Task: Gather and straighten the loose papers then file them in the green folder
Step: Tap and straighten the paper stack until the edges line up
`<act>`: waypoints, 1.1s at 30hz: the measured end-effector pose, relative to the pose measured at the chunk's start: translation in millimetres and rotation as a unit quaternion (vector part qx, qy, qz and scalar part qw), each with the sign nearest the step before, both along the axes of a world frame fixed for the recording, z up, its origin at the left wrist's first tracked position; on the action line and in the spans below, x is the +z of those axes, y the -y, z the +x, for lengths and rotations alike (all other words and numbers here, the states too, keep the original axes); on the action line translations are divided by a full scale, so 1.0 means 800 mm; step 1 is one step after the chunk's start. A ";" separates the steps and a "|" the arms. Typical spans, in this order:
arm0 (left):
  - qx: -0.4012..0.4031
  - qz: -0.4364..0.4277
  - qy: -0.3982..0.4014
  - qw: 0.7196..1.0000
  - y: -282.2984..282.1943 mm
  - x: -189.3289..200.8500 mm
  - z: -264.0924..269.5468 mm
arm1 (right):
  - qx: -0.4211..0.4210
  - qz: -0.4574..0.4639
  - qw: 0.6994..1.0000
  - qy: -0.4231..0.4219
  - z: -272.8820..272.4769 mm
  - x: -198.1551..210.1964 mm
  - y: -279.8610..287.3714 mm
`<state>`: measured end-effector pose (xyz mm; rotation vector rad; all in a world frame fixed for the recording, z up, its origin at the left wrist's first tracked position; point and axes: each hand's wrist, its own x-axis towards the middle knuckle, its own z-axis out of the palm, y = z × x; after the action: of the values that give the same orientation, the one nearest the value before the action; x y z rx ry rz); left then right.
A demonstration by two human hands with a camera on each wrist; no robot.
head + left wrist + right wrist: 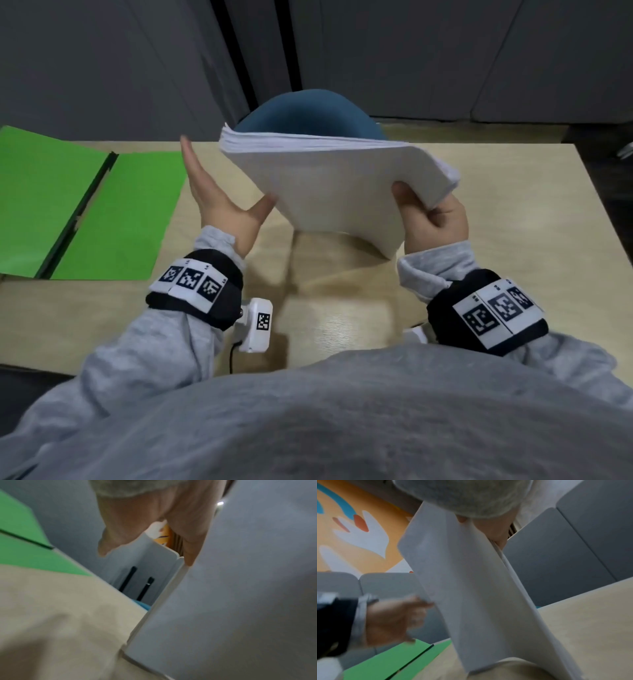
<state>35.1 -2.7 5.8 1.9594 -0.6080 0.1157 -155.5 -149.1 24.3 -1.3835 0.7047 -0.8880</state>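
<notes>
A thick stack of white papers (329, 185) stands tilted on its lower edge on the light wooden table (513, 222), its top leaning away from me. My right hand (431, 216) grips the stack's right edge, thumb on the near face. My left hand (219, 195) is flat with straight fingers beside the stack's left edge, its thumb touching the paper. The green folder (85, 209) lies open flat at the table's left. In the right wrist view the stack (471, 588) fills the centre, with the folder (399, 660) behind and my left hand (393, 620) beside it.
A blue chair back (308, 113) rises behind the table's far edge. Grey panels (445, 51) stand beyond it. Bare tabletop lies between the folder and the stack and to the right of my right hand.
</notes>
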 end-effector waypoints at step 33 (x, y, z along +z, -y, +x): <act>-0.083 0.382 0.283 0.876 -0.014 0.065 0.042 | 0.032 0.162 0.986 -0.011 -0.019 -0.017 0.032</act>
<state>68.8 8.6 57.9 2.6359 -1.3657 0.4007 -170.5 -174.5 10.3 -1.1202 0.7795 -0.6727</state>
